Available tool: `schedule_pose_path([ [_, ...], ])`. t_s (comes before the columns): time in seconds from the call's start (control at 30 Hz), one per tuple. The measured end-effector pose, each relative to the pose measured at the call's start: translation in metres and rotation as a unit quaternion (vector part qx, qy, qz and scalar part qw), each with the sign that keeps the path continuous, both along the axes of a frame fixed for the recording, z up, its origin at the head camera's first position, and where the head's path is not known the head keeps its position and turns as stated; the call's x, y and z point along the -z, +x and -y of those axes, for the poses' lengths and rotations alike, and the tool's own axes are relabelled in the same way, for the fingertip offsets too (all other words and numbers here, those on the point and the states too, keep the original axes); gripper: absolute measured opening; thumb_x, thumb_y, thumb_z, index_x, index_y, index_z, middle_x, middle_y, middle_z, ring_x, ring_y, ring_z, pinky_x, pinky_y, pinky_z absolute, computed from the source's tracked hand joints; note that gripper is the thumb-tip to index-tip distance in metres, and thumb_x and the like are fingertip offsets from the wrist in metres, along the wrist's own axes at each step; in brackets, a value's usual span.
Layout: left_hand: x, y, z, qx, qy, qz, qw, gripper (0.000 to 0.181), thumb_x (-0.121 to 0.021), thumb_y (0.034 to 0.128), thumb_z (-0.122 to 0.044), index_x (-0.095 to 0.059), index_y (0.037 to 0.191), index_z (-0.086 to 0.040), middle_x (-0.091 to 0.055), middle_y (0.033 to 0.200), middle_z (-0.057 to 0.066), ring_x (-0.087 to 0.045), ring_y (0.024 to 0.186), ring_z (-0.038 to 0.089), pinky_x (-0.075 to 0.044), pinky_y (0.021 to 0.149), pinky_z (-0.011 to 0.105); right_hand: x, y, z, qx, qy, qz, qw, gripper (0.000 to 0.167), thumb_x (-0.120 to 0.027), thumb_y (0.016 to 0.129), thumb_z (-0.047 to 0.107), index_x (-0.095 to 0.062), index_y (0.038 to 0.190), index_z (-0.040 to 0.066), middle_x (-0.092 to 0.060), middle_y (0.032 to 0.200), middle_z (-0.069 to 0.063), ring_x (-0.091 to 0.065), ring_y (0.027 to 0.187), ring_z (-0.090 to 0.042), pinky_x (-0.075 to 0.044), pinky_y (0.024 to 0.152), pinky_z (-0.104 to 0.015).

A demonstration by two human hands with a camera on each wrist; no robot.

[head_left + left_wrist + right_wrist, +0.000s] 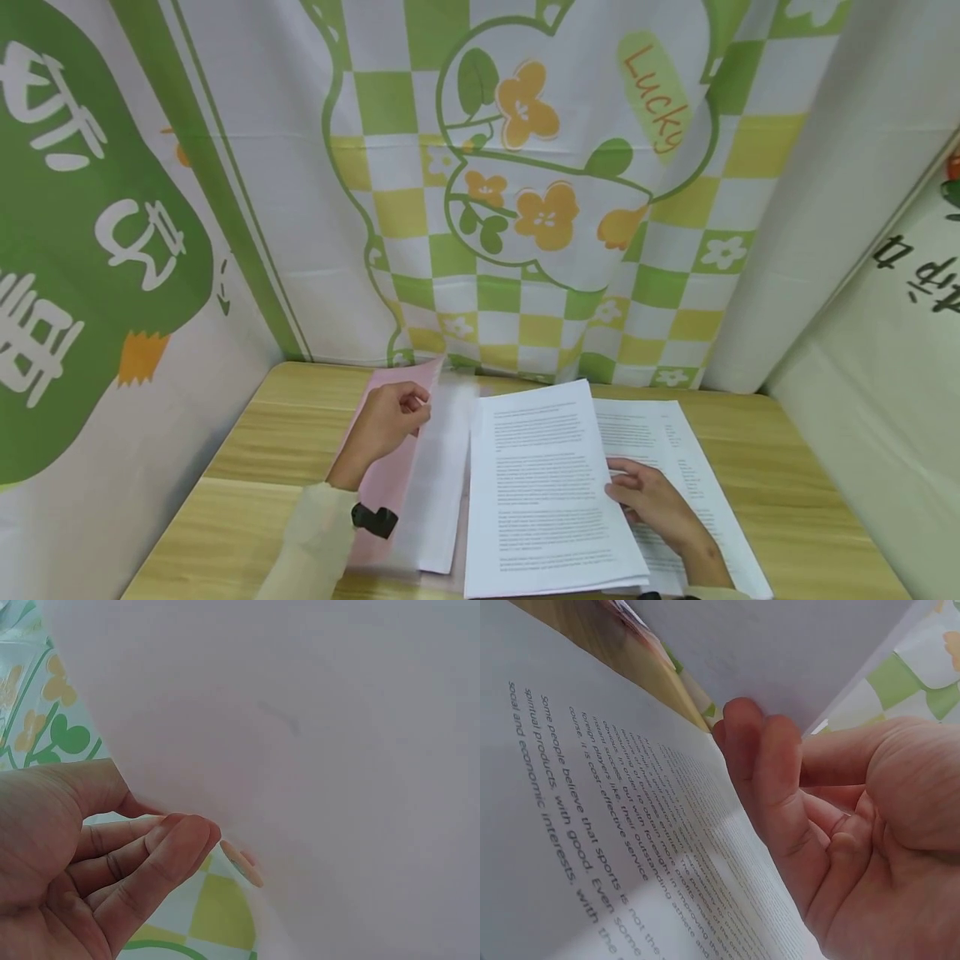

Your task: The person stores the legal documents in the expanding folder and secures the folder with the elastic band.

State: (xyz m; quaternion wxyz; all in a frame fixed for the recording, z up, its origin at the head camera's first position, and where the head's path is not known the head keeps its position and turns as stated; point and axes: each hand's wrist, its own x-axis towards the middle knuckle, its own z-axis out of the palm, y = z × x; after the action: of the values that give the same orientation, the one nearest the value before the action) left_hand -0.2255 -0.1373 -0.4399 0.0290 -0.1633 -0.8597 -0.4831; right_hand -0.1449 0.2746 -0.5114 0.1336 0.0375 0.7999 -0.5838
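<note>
A pink folder cover (367,533) stands partly raised at the left of the table, and my left hand (390,417) pinches its edge. In the left wrist view, the thumb and fingers of that hand (135,862) meet at the border of a pale pink sheet (300,750). White sheets (442,492) lie just right of the cover. My right hand (660,508) grips the right edge of printed pages (547,492), which are lifted at that side. Up close, my right hand (840,832) has its fingertips against the edge between a text page (592,825) and a raised sheet (780,652).
Another printed page (712,500) lies on the table under my right hand. The wooden tabletop (217,508) extends to both sides. A patterned curtain (525,317) hangs behind its back edge, with white fabric walls at the left and right (862,375).
</note>
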Motion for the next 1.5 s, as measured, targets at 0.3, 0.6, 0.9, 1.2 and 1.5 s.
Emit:
schedule_pose_path([
  [0.3,0.0,-0.001,0.0,0.007,-0.002,-0.009,0.9999,0.01,-0.069,0.0917,-0.002,-0.072,0.101,0.001,-0.065,0.073,-0.001,-0.065,0.056,0.014,-0.055,0.059,0.031,-0.003,-0.003,0.006,-0.001,0.016,-0.007,0.9998,0.055,-0.066,0.099,0.011,-0.047,0.146,-0.009,-0.071,0.113,-0.015,-0.069,0.086,-0.024,-0.057,0.065,-0.034],
  [0.6,-0.002,-0.001,0.002,0.009,-0.009,-0.011,0.9999,0.013,-0.068,0.0921,-0.002,-0.071,0.103,0.005,-0.066,0.074,-0.001,-0.065,0.056,0.014,-0.055,0.059,0.032,-0.006,-0.013,0.018,-0.003,0.013,-0.018,0.9998,0.053,-0.064,0.099,0.01,-0.048,0.146,-0.007,-0.069,0.118,-0.019,-0.07,0.087,-0.025,-0.058,0.066,-0.036],
  [0.9,-0.003,-0.001,0.002,0.006,-0.006,-0.008,0.9999,0.012,-0.067,0.0905,-0.001,-0.071,0.101,0.003,-0.065,0.071,-0.002,-0.065,0.055,0.014,-0.055,0.058,0.031,-0.002,-0.023,0.029,0.007,0.02,-0.024,0.9995,0.051,-0.063,0.1,0.01,-0.048,0.145,-0.009,-0.07,0.117,-0.02,-0.071,0.086,-0.025,-0.058,0.064,-0.037],
  [1.2,-0.004,0.0,0.001,0.005,-0.002,-0.004,1.0,0.011,-0.067,0.0894,-0.001,-0.071,0.099,0.003,-0.065,0.071,-0.001,-0.065,0.055,0.015,-0.055,0.058,0.031,0.001,-0.03,0.041,0.036,0.024,-0.02,0.9989,0.048,-0.064,0.099,0.008,-0.052,0.144,-0.005,-0.071,0.113,-0.016,-0.069,0.082,-0.024,-0.057,0.063,-0.037],
  [1.5,-0.003,0.0,0.001,-0.003,-0.001,0.006,1.0,0.014,-0.068,0.0894,-0.001,-0.071,0.101,0.006,-0.066,0.072,-0.001,-0.065,0.055,0.015,-0.056,0.058,0.031,0.008,-0.032,0.052,0.047,0.03,-0.016,0.9983,0.047,-0.064,0.098,0.009,-0.056,0.143,-0.001,-0.071,0.112,-0.013,-0.068,0.082,-0.022,-0.056,0.065,-0.035],
])
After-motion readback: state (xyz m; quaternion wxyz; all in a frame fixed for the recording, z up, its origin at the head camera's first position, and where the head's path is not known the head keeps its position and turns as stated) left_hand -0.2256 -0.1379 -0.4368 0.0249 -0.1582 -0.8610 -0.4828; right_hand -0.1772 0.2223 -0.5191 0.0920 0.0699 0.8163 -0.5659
